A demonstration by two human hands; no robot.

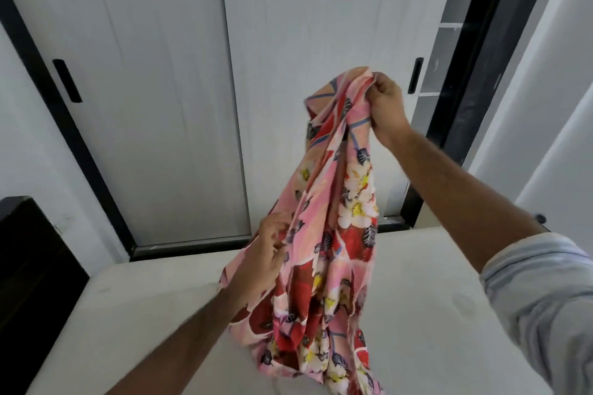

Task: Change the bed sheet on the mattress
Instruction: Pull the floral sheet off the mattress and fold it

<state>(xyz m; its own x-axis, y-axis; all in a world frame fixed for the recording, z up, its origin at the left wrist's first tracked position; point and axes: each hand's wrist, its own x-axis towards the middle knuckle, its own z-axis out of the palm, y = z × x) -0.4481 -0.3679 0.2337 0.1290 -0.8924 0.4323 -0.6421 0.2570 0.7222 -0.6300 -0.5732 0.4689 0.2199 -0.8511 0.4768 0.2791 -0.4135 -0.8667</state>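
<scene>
A pink and red floral bed sheet (333, 234) hangs bunched above the bare white mattress (134, 314), its lower end piled on the mattress near the front edge. My right hand (385, 102) grips the sheet's top edge, held high in front of the wardrobe. My left hand (266, 253) is lower, at the left side of the hanging cloth, with its fingers pinching a fold.
A white sliding wardrobe (167, 89) with black handles and a black frame stands behind the mattress. A dark headboard or cabinet (29, 266) is at the left. A white wall runs along the right.
</scene>
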